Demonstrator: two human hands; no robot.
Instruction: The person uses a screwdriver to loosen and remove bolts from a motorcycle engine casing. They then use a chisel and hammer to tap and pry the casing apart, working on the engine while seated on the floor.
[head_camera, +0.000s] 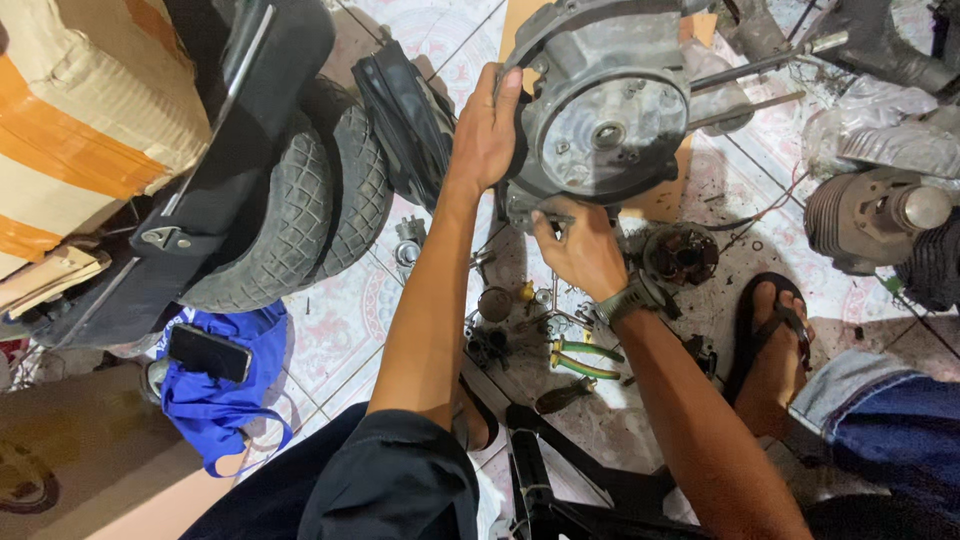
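I am steadying a grey engine casing (608, 105) with both hands above the tiled floor (340, 320).

My left hand (487, 130) is gripping the casing's left edge, while my right hand (583, 250) is pinching at its lower rim. Below the casing, green-handled pliers (585, 358) are lying among small parts; left of it, two tyres (320, 200) are leaning; right of it, a finned cylinder (870, 220) is resting.

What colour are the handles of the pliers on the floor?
Green with yellow, on the pliers, seen in the head view.
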